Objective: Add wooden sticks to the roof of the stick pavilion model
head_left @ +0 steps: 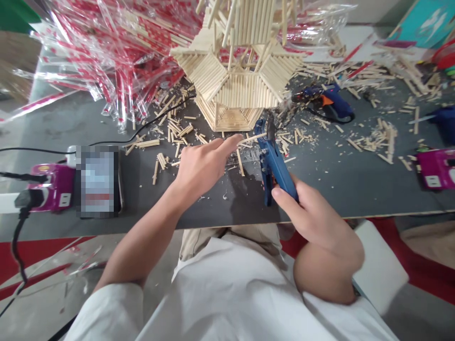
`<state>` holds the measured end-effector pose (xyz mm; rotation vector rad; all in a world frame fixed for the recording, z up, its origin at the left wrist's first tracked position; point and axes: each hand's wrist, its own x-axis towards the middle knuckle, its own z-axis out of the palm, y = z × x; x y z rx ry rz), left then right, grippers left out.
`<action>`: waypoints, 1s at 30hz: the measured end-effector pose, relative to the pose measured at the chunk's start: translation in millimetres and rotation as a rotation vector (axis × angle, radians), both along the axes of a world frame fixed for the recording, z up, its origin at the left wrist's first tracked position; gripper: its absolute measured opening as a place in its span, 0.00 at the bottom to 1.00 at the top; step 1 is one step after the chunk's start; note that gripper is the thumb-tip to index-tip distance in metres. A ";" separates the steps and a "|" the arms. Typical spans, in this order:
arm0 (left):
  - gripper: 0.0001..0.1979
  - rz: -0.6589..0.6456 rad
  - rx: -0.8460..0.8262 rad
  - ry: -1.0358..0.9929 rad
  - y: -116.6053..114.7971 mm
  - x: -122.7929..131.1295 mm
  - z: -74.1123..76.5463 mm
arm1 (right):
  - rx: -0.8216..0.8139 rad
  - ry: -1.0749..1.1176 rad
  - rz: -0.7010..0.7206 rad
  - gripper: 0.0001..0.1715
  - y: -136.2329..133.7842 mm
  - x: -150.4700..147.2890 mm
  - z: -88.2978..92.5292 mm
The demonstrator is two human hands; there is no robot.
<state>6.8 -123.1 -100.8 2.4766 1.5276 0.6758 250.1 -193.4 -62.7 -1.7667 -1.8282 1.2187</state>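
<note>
- White sleeves (106, 312) and a white shirt (249, 293) are filling the bottom of the head view, with khaki trousers (227, 239) showing just beyond them.
- Right hand (316, 222) is wrapping around a blue hot glue gun (275, 166), its grip pressed closed on the handle, with the fingers hiding part of the gun.
- Left hand (202, 166) is reaching forward, index finger (227, 146) extended, its tip right at a loose wooden stick (254, 138); the thumb is out of sight, so I cannot tell whether this grip is pinching the stick.
- Pagoda model of wooden sticks (231, 80) is standing on the surface just beyond both hands, its top cut off by the frame.
- Dark grey surface (341, 184) is carrying scattered sticks (181, 132), a second glue gun (327, 102) and two pink power strips (53, 187) (437, 168).
- Pixelated object (97, 182) is lying near the left power strip, too blurred to make out.
- Clear plastic bags with red print (106, 52) are heaping up behind the model.
</note>
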 end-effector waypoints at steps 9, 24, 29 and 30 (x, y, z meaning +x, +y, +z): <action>0.21 0.000 0.002 0.022 0.4 -0.9 0.8 | -0.037 0.103 -0.019 0.18 -0.5 4.8 -2.4; 0.25 0.008 -0.006 0.123 1.3 -1.5 0.2 | -0.028 0.229 0.000 0.21 2.1 6.6 -1.8; 0.21 -0.017 0.029 0.134 -0.5 -0.1 -3.4 | 0.011 0.245 0.005 0.21 0.6 -5.1 -6.5; 0.20 -0.016 0.037 0.135 -1.0 0.4 -3.9 | 0.030 0.244 -0.003 0.22 -0.4 -7.9 -8.1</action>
